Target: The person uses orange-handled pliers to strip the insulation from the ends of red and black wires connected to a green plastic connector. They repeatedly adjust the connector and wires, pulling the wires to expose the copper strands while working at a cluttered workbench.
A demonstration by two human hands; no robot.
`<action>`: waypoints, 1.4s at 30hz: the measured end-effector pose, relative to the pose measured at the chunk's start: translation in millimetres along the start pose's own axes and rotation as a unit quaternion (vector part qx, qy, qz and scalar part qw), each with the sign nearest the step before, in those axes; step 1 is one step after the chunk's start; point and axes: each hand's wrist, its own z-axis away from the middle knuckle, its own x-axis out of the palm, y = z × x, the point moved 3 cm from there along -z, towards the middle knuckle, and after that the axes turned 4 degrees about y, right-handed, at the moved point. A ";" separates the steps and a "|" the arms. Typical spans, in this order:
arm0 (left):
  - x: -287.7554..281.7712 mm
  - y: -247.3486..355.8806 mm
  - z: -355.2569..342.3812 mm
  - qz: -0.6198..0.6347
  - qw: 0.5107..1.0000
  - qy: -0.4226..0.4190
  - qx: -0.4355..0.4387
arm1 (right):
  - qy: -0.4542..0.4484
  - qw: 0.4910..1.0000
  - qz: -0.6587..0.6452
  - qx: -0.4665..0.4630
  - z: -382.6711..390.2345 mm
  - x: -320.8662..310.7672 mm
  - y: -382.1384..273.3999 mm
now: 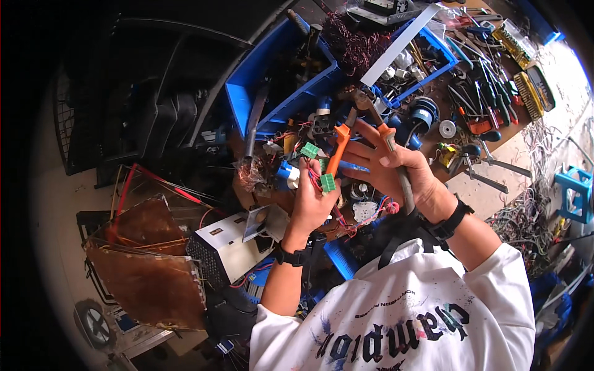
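My left hand pinches green terminal blocks with thin red wires trailing from them. Another green block stands at its fingertips. My right hand is to the right, fingers partly spread, with a long rusty-headed tool held across the thumb and palm; its handle is orange, then dark. Between the two hands, against the right fingertips, are orange-handled pliers with the dark jaws up. Whether the left hand also touches these pliers is hidden.
Blue bins with scrap and copper wire stand at the back. Hand tools cover the right side of the bench. A white metal case lies left; brown panels lean beyond. Tangled cables lie far right.
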 end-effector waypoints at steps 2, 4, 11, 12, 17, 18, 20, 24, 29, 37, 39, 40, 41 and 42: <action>1.3 15.2 -0.1 0.018 0.999 -0.024 -0.023 | -0.023 0.999 -0.028 -0.013 1.6 9.7 -7.8; 1.0 20.8 -2.0 0.035 0.998 -0.056 -0.016 | -0.034 0.998 -0.025 -0.039 6.4 16.2 -16.0; 1.6 31.9 -9.4 0.114 0.990 -0.044 -0.076 | 0.019 0.989 0.117 -0.087 22.1 32.6 -22.8; 0.5 33.5 -8.9 0.069 0.996 -0.018 -0.049 | 0.028 0.987 0.133 -0.084 23.6 31.6 -22.7; -6.5 45.8 -10.4 0.002 0.999 0.043 0.012 | 0.059 0.970 0.225 -0.069 34.2 30.6 -19.3; -7.8 48.6 -10.9 0.011 0.999 0.047 0.014 | 0.067 0.967 0.238 -0.060 37.5 33.2 -17.6; -5.8 57.1 -11.2 0.014 0.998 0.052 0.023 | 0.067 0.961 0.266 -0.041 42.9 33.1 -11.3; -0.3 72.7 -10.9 0.036 0.998 0.047 0.009 | 0.047 0.958 0.282 -0.018 49.0 37.3 0.8; -0.2 73.6 -15.3 -0.004 0.997 0.048 0.059 | 0.079 0.947 0.313 -0.004 53.9 46.7 8.3; -7.0 92.8 -14.3 0.005 0.994 0.062 0.089 | 0.060 0.951 0.302 0.010 58.9 66.2 6.0; -5.2 99.1 -16.3 0.032 0.991 0.060 0.113 | 0.066 0.954 0.292 0.009 59.6 67.9 7.1; -5.3 102.0 -17.1 0.028 0.989 0.064 0.127 | 0.071 0.954 0.291 0.007 59.0 65.5 9.0; -5.9 104.7 -17.2 0.025 0.987 0.069 0.140 | 0.075 0.954 0.290 0.007 58.9 64.5 10.7; -6.5 106.8 -17.5 0.021 0.985 0.074 0.153 | 0.074 0.954 0.292 0.004 59.1 65.3 11.8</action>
